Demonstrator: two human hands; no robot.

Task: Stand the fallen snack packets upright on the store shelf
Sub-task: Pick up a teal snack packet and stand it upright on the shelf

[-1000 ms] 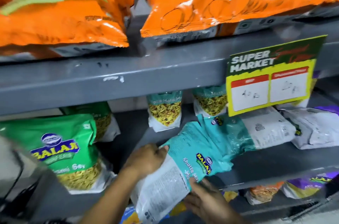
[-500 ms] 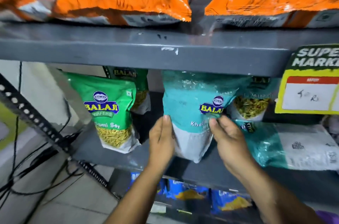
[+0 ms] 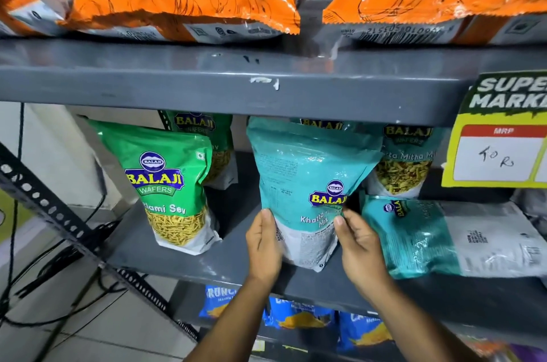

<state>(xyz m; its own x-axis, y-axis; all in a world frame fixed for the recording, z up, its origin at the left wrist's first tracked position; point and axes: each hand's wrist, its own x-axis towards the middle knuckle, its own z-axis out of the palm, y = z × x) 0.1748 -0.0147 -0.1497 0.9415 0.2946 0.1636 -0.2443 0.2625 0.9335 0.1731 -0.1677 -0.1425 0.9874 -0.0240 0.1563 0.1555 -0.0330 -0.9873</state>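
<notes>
Grey metal store shelf (image 3: pixel 231 261); teal packet (image 3: pixel 307 184) is held upright on it between both hands, left hand (image 3: pixel 264 246) clamped on its lower left edge, right hand (image 3: pixel 359 249) on its lower right. Another teal packet (image 3: pixel 414 237) is seen lying flat just right.

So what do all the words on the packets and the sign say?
"POTATO WAFE", cut off: orange packet.
"BALAJI WAFERS", "…lami Sev": green packet.
"BALAJI", "Khatta … Mix": teal packet between the hands.
"BALAJI WAFERS", "…tta Mitha Mi": teal packet behind.
"SUPE MARKE", "MRP": yellow sign; handwritten price unclear.
Fine print, barcodes: too small.
</notes>
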